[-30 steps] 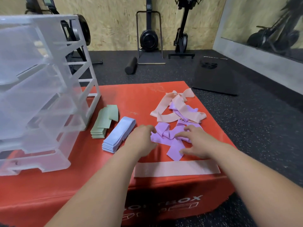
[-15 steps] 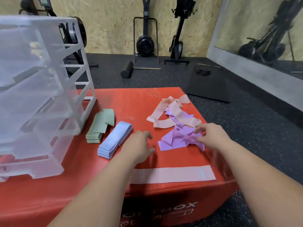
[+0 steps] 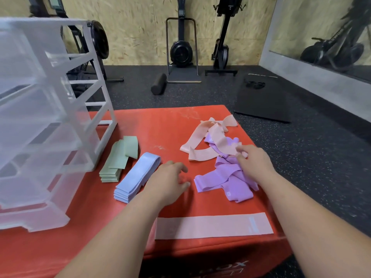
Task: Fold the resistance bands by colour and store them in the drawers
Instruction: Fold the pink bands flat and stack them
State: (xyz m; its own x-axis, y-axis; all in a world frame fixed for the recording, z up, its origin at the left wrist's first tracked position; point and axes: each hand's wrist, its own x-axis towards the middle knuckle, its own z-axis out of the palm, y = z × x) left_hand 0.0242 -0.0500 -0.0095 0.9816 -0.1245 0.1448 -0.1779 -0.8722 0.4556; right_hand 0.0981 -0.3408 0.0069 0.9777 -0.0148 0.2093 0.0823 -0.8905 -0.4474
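On the red box (image 3: 172, 125) lie a folded green band stack (image 3: 118, 157) and a folded blue band stack (image 3: 136, 175). A loose heap of purple bands (image 3: 222, 179) sits right of centre, with tangled peach bands (image 3: 208, 141) and more purple behind it. One peach band (image 3: 212, 227) lies flat along the front edge. My left hand (image 3: 168, 181) hovers between the blue stack and the purple heap, fingers relaxed, holding nothing. My right hand (image 3: 255, 161) reaches over the purple heap, its fingertips touching the near end of the peach tangle.
A clear plastic drawer unit (image 3: 40, 117) stands on the left of the box, its drawers looking closed. Beyond the box are a black floor mat (image 3: 263, 101), a foam roller (image 3: 158, 84) and exercise machines against the wooden wall.
My right hand dragged the purple bands toward the front, let them go, and moved back to the peach tangle. My left hand came off the purple bands and drew left.
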